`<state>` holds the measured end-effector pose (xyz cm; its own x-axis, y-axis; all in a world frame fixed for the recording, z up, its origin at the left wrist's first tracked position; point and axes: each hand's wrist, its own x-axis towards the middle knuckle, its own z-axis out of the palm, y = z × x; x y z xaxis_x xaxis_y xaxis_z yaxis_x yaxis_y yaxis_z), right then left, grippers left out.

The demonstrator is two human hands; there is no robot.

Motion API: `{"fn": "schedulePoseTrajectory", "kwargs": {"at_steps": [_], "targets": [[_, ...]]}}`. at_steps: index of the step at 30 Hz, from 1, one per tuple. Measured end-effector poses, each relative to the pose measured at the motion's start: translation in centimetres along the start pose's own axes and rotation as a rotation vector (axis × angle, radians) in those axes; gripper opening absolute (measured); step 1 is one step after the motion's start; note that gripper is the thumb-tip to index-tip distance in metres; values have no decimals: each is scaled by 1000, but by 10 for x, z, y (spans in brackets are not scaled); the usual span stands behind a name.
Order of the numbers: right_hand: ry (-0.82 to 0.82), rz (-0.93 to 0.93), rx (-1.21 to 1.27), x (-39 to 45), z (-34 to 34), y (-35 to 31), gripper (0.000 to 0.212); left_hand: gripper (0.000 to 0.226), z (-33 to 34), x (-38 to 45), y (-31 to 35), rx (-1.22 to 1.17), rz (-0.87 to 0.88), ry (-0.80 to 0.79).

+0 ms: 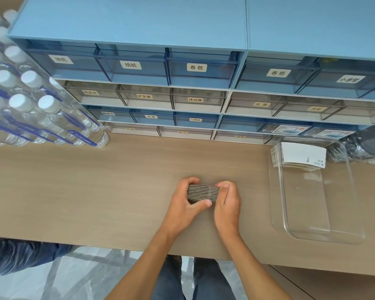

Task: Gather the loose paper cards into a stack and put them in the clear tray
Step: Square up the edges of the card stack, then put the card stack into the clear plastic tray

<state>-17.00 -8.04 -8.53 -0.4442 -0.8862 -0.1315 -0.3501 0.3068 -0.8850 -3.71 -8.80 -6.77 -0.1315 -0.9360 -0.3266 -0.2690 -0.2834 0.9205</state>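
Card stack squared between both hands, to the left of the clear tray (316,232).

You grip the stack of paper cards (202,193) on edge above the bench (95,180): left hand (187,202) and right hand (227,202) each have fingers (204,204) clenched on an end. Judge it light, thin and slick-faced; individual cards flex, but the pack is stiff. Pinch the short ends firmly, or the middle may splay. The tray, rigid glossy plastic with rounded corners, already holds white cards (303,155) at its far end.
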Motion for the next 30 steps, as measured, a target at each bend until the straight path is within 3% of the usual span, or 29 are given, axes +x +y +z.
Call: {"fn": "schedulePoseTrajectory", "kwargs": {"at_steps": [2, 7, 16, 18, 23, 30], "targets": [[4, -6, 4, 0, 0, -1, 26, 58, -1, 3, -1, 81, 28, -20], [4, 7, 0, 0, 0, -2, 24, 42, 0, 5, -4, 208, 111, 31], [-129, 57, 132, 3, -21, -21, 19, 51, -1, 0, 15, 53, 36, 114], [-203, 98, 254, 6, -34, -30, 13, 55, -5, -3, 23, -67, -18, 118], [-271, 282, 772, 16, -70, -52, 47, 60, -1, -8, 55, -495, -160, 141], [-258, 430, 1212, 12, -107, -76, 34, 63, 53, -11, 111, -771, -219, 64]]}}
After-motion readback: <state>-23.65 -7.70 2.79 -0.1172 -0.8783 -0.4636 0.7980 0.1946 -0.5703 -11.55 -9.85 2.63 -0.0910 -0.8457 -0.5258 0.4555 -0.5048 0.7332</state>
